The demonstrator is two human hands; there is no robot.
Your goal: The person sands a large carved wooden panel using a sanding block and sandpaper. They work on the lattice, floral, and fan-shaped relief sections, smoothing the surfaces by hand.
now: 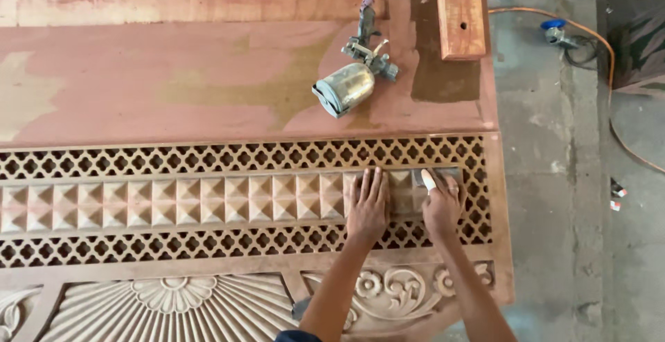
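Our grip comes first in the head view, the only view: our left hand point(367, 205) lies flat and open, fingers spread, pressed palm down on the row of small carved wooden pyramid studs point(173, 200) that runs across the carved wooden panel point(495, 259). Our right hand point(441, 205) sits just beside it, near the row's right end, fingers curled down on a small grey sanding pad point(428, 176) that rests on the last studs; we see one fingertip wrapped in white.

Bands of diamond-pattern lattice point(208, 156) run above and below the stud row. Lower down, the panel shows a carved fan of ribs point(173, 307) and scrolled flowers point(388, 290). Above the lattice lies a flat reddish-brown board point(173, 79), patchy in colour, and on it a metal spray gun with a round silver cup point(350, 82), lying on its side, well apart from both hands. A short wooden block point(459, 13) lies near the board's top right corner. To the right, an orange hose point(603, 44) trails over the grey concrete floor point(547, 176).
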